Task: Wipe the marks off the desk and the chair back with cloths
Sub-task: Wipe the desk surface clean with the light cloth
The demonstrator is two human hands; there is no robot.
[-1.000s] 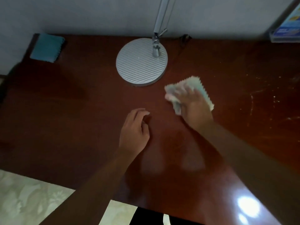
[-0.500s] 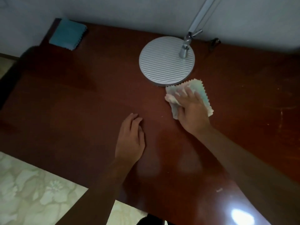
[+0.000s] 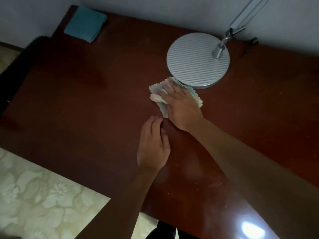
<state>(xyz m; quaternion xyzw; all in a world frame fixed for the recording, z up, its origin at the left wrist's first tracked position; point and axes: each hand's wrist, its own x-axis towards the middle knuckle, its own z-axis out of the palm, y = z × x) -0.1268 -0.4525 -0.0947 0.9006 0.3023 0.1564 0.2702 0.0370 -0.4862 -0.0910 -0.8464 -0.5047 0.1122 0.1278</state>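
The dark red-brown desk (image 3: 86,104) fills most of the head view. My right hand (image 3: 181,107) lies flat on a pale crumpled cloth (image 3: 158,98) and presses it onto the desktop, just in front of the lamp base. My left hand (image 3: 153,145) rests on the desk right below it, fingers loosely curled, holding nothing. A folded teal cloth (image 3: 85,24) lies at the desk's far left corner. The chair back is not in view.
A round ribbed silver lamp base (image 3: 196,59) with its slanted arm (image 3: 245,16) stands at the back, touching the pale cloth's edge. A grey wall runs behind the desk. Patterned beige floor (image 3: 34,195) shows at lower left past the desk edge.
My right hand has slid the pale cloth leftward along the front of the lamp base. The view has swung left, and my left hand now sits closer to the right hand.
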